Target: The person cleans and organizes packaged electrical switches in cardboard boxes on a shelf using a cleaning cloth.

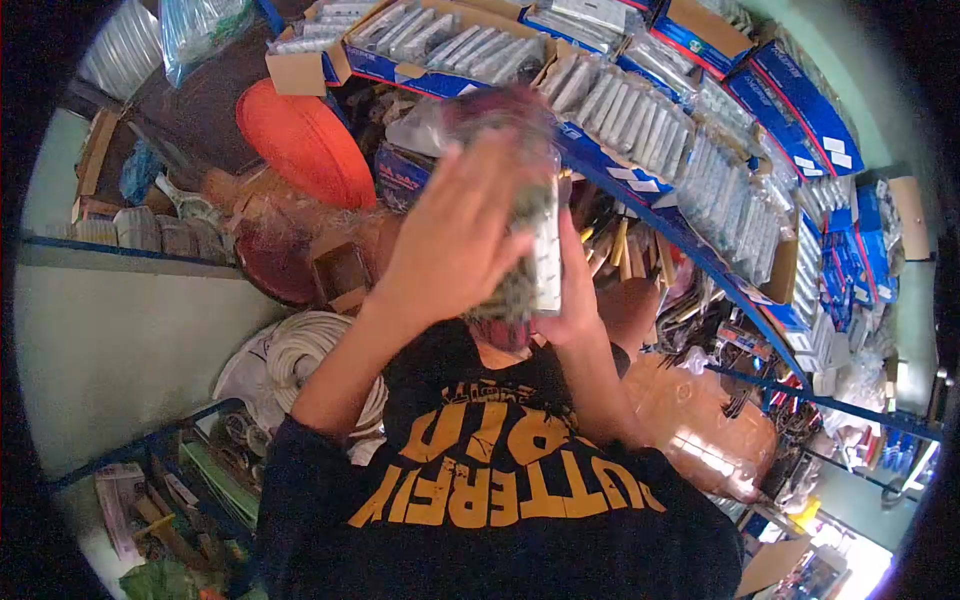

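Note:
My right hand (574, 285) grips the side of a narrow white box (548, 255) with printing too small to read, held upright in front of my chest. A dark red and green patterned cloth (518, 300) lies over the box and shows above and below my left hand (455, 235). That hand presses the cloth to the box, its fingers blurred by motion and its thumb toward the white side. The cloth's upper end is smeared too. Much of the box is hidden behind cloth and hand.
Blue cartons (430, 75) of plastic-wrapped pieces fill the curved shelf ahead and to the right. An orange-red round stool top (305, 140) stands at upper left. Coiled white cable (310, 350) lies at left, with a brown plastic chair seat (700, 425) at right.

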The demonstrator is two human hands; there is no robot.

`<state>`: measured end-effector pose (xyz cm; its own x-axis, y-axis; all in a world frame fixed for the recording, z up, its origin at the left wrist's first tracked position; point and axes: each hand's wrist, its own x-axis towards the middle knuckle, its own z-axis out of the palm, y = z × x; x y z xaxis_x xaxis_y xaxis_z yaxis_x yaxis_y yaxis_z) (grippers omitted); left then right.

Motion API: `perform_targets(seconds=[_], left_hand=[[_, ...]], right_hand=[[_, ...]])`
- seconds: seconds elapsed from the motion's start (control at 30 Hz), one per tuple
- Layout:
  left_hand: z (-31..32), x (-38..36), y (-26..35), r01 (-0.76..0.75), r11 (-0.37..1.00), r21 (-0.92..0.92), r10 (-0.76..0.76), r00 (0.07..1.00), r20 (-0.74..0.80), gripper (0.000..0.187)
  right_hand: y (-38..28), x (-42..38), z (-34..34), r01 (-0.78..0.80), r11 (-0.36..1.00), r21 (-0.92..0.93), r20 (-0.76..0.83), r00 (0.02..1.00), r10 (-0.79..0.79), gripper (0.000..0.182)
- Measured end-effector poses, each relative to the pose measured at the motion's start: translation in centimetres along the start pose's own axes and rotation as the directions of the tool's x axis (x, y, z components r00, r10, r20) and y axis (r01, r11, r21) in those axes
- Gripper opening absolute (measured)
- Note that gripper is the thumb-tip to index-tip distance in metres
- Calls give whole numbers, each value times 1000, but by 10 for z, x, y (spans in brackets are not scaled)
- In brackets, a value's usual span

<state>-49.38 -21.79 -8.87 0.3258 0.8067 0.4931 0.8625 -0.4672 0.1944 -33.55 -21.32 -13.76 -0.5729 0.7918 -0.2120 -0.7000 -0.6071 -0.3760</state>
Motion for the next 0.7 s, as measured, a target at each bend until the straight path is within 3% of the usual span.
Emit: perform_targets(seconds=[0.03, 0.1, 0.13, 0.17, 0.23, 0.27, 0.3, 0.37, 0.4, 0.43, 0.47, 0.5, 0.53, 0.57, 0.63, 0.67, 0.7], left_hand=[[5, -5, 4, -2, 1000, -2, 2, 1000, 4, 65], [8, -17, 26, 25, 1000, 4, -25, 991, 132, 67], [9, -23, 35, -109, 981, -163, 140, 971, 192, 70], [9, -23, 32, -103, 982, -160, 133, 973, 189, 70], [2, -26, 23, -25, 994, -104, 45, 980, 195, 72], [-4, -24, 18, 61, 998, -32, -54, 983, 178, 68], [-2, -26, 13, 62, 997, -35, -54, 982, 183, 68], [3, -31, 5, 241, 969, -59, -237, 969, 75, 64], [5, -33, 1, 291, 939, -184, -284, 957, 64, 57], [5, -37, -4, 298, 938, -180, -292, 955, 59, 57], [5, -41, -10, 365, 786, -498, -348, 928, 132, 54], [5, -43, -13, 399, 529, -749, -370, 903, 219, 51], [0, -46, -10, 455, 335, -825, -440, 850, 290, 46], [1, -47, -9, 459, 330, -825, -444, 847, 294, 46], [3, -49, -4, 427, 23, -904, -569, 749, 339, 44], [8, -51, -3, 331, -78, -941, -614, 727, 306, 45], [11, -51, 1, 333, -77, -940, -616, 725, 307, 45]], right_hand=[[-1, 2, 0, -31, 996, -79, -3, 1000, 31, 52], [2, 0, 3, -19, 999, -30, 23, 1000, 20, 52], [4, -3, 5, -14, 1000, 16, 47, 999, 13, 52], [5, -4, 7, -14, 998, 60, 73, 997, 9, 52], [6, -3, 5, -26, 993, 113, 93, 996, 15, 52], [2, -1, 2, 18, 999, -33, 55, 998, -17, 52], [0, 0, -1, 57, 981, -185, 22, 998, -54, 52], [3, -1, 0, 56, 977, -205, -18, 998, -61, 53], [4, 0, 2, 55, 972, -227, -48, 997, -68, 54], [6, 2, 3, 53, 967, -249, -75, 994, -74, 55], [10, 4, -2, 27, 980, -199, -119, 992, -51, 56], [10, 3, -3, 22, 979, -203, -119, 992, -47, 56], [10, 1, -5, 23, 975, -223, -84, 996, -43, 55], [10, -1, -7, 25, 970, -240, -50, 998, -38, 55], [13, -1, -5, 30, 961, -276, -48, 998, -46, 54], [12, -1, -1, 35, 957, -288, -50, 997, -51, 52], [11, 0, 4, 41, 953, -300, -49, 997, -59, 50]])
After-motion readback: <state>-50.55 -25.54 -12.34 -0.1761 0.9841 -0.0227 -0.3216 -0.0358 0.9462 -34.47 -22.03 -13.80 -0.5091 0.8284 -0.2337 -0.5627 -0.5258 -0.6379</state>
